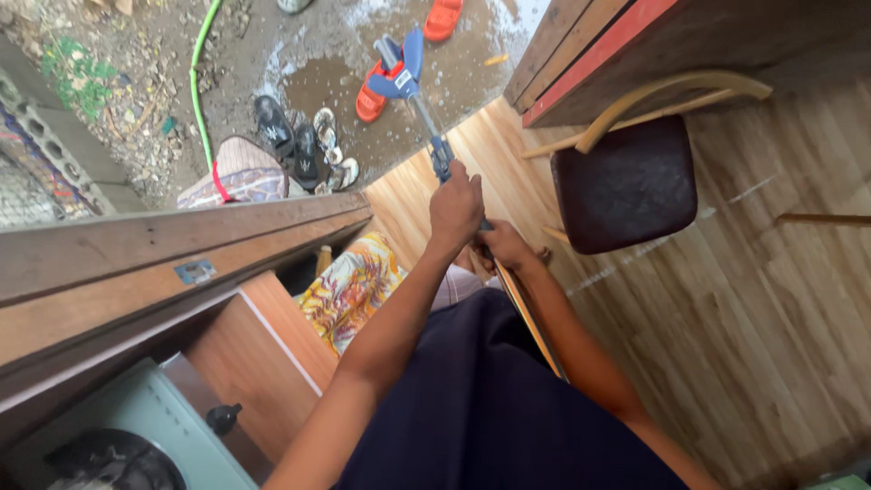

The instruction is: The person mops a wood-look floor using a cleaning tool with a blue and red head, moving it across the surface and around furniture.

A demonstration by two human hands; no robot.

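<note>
My left hand (pixel 455 207) grips the dark handle end of a long tool (pixel 426 127) that points away from me toward the doorway. The tool has a metal shaft and a blue and grey head (pixel 400 69) at its far end, hanging over the wet ground outside. My right hand (pixel 504 245) sits just behind the left one, closed around the near part of the same tool, where a thin wooden strip (pixel 530 319) runs back along my dark-clothed lap.
A wooden chair with a dark padded seat (pixel 624 184) stands to the right on the plank floor. Several sandals (pixel 299 145), orange slippers (pixel 442 18) and a green hose (pixel 200 73) lie outside. A wooden door frame (pixel 136 263), a colourful cloth (pixel 349 289) and a pale green appliance (pixel 136 436) are at left.
</note>
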